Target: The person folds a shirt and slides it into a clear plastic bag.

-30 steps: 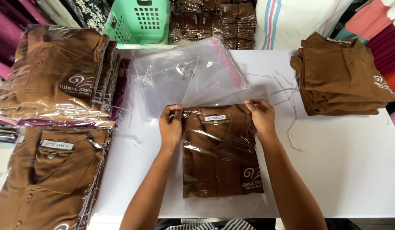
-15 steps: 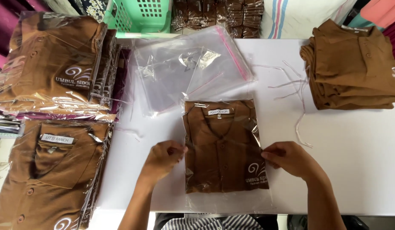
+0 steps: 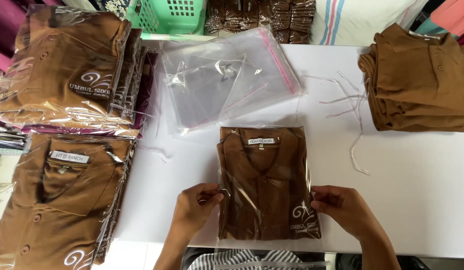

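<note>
A folded brown polo shirt in a clear plastic bag [image 3: 264,182] lies on the white table [image 3: 422,175] in front of me, collar away from me. My left hand [image 3: 194,207] pinches the bag's left edge near the bottom. My right hand [image 3: 342,207] pinches its right edge at the same height. The bag's open end hangs over the table's near edge.
Empty clear bags with pink strips [image 3: 227,80] lie beyond the shirt. Two stacks of bagged brown shirts [image 3: 62,70] [image 3: 57,200] sit at the left. Unbagged folded brown shirts [image 3: 422,80] are stacked at the right. White peel strips [image 3: 352,110] lie between. A green basket [image 3: 169,15] stands behind.
Both hands slid from the bag's top corners by the collar down its sides to the lower edges. The bagged shirt now lies closer to the near table edge.
</note>
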